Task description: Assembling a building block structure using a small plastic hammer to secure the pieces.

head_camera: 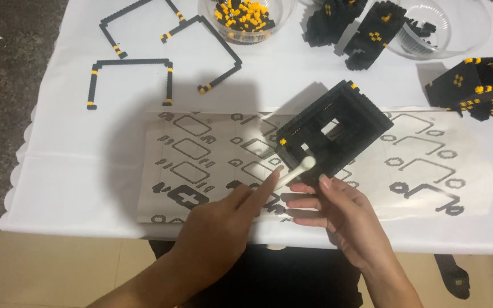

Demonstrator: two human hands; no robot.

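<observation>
Black, with a few yellow studs, the hollow brick block (pixel 333 134) sits tilted at the centre of the frame above the instruction sheet (pixel 201 165), gripped at its lower edge by the right hand (pixel 338 214). The left hand (pixel 223 225) pinches a small white tool (pixel 298 169) whose tip touches the block. A bowl of yellow and black bricks (pixel 246 20) stands at the upper middle, with thin black frames (pixel 129 80) to the upper left.

A brick frame (pixel 333 132) is held above an instruction sheet (pixel 212 165); bowls (pixel 246 20) and thin outlines (pixel 129 77) are set farther back.
</observation>
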